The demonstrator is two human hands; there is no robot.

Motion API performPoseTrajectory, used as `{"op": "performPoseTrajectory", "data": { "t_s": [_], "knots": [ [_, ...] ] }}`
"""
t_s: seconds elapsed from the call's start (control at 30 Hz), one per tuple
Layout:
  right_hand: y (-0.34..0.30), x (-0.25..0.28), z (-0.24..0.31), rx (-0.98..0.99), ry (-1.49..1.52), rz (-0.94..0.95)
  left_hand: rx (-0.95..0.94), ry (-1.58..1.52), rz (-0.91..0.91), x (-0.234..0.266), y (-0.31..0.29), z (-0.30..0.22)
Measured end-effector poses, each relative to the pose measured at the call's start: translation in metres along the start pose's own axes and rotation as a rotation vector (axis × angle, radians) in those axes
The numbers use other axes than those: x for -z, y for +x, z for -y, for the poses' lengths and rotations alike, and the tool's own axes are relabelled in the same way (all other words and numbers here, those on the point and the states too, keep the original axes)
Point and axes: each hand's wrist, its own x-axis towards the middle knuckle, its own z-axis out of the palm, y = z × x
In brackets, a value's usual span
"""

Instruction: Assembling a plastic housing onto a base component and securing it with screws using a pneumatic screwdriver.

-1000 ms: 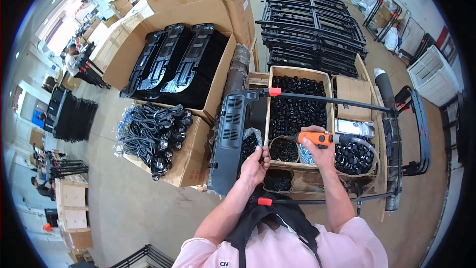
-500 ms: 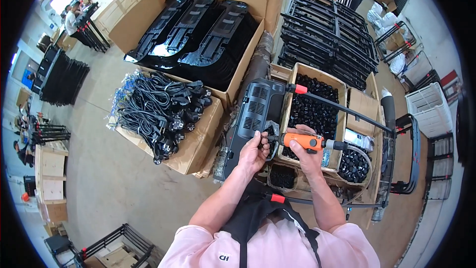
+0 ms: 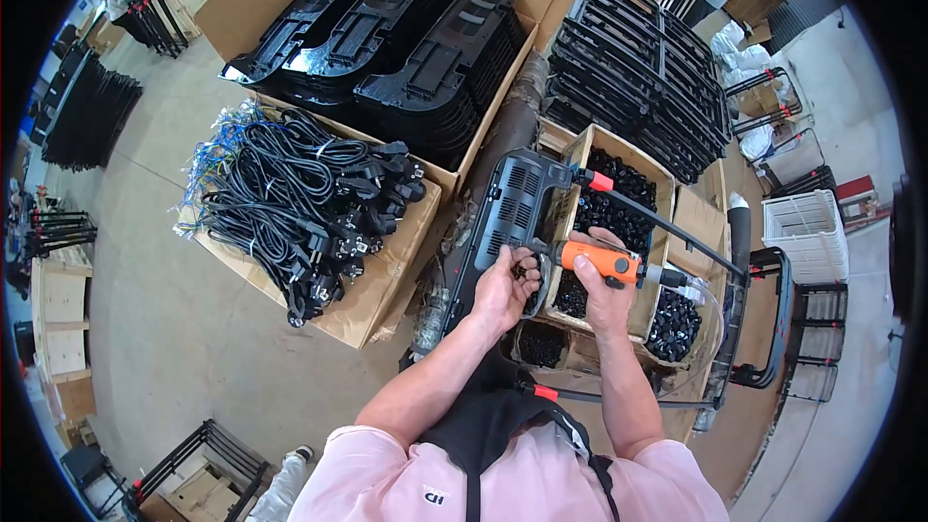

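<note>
My right hand (image 3: 606, 280) is wrapped round an orange air screwdriver (image 3: 601, 261), which lies level with its dark nose pointing left. A thin hose trails from its right end. Just left of that nose is my left hand (image 3: 508, 288), its fingers curled in; small dark bits seem to lie in them, too small to name. Both hands are above the right edge of a long dark-grey plastic housing (image 3: 512, 208) with slotted vents. Attached near its far end is a black tube frame (image 3: 667, 222) with a red sleeve.
Wooden bins (image 3: 665, 314) of small black parts stand to the right, a smaller bin (image 3: 541, 343) close to me. Power cords (image 3: 300, 193) cover a carton at left. Behind are a carton of black plastic covers (image 3: 435, 68) and stacked black frames (image 3: 638, 68). Another person's leg (image 3: 285, 488) shows lower left.
The whole view has shifted a little. My left fingers have drawn slightly down from the screwdriver's tip and curled in. Another person's leg and shoe have come in at the lower left.
</note>
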Motion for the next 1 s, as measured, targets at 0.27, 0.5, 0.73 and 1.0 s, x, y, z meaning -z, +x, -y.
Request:
{"op": "performPoseTrajectory", "data": {
  "t_s": [0.27,0.5,0.73,1.0],
  "knots": [
    [0.078,-0.047,-0.009,0.143,-0.092,0.017,0.083,0.153,0.037,0.005,-0.013,-0.004],
    [0.110,-0.062,-0.021,0.123,-0.161,0.067,0.104,0.217,0.160,0.023,-0.019,-0.009],
    [0.113,-0.069,-0.025,0.110,-0.222,0.093,0.094,0.178,0.133,0.024,-0.024,-0.015],
    [0.131,-0.077,-0.021,0.146,-0.330,0.186,0.095,0.319,0.129,0.036,-0.025,-0.012]
  ]
}}
